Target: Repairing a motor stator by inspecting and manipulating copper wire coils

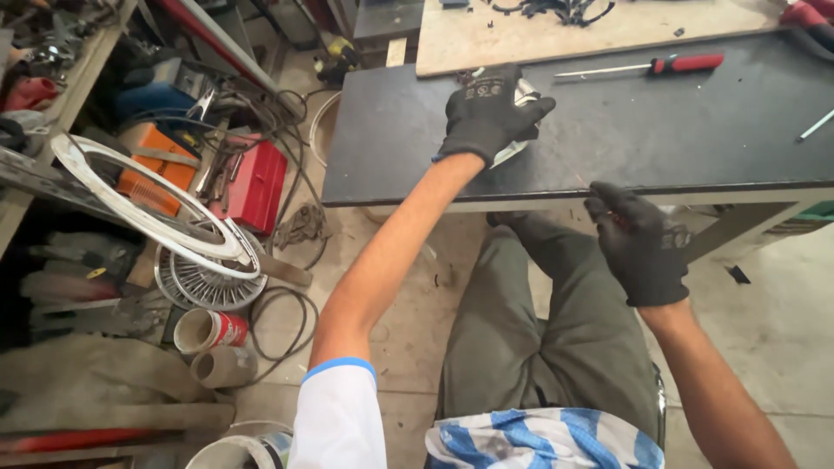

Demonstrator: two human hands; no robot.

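While the person sits low at the near edge of the dark tabletop, both arms reach up toward it in black work gloves. The left hand lies on the tabletop close to its near edge and toward the left corner, the fingers curled down and closed over a small shiny metal piece whose bright edge shows from under the palm and beside the fingertips. The piece rests on the tabletop surface beneath that glove. The right hand hangs just below the near edge, further to the right, its fingers drawn together around the end of a thin reddish wire that slants up across the edge of the tabletop toward the left hand; how firmly it is pinched I cannot tell, the strand being so fine.

Further back on the tabletop lies a long screwdriver with a red handle, well apart from both hands, beside a pale wooden board at the far edge. A thin white rod pokes in at the right edge.

On the floor to the left there is a white fan guard ring leaning over a round wire grille, a red metal box, an orange case, loops of dark cable and a red-and-white can.
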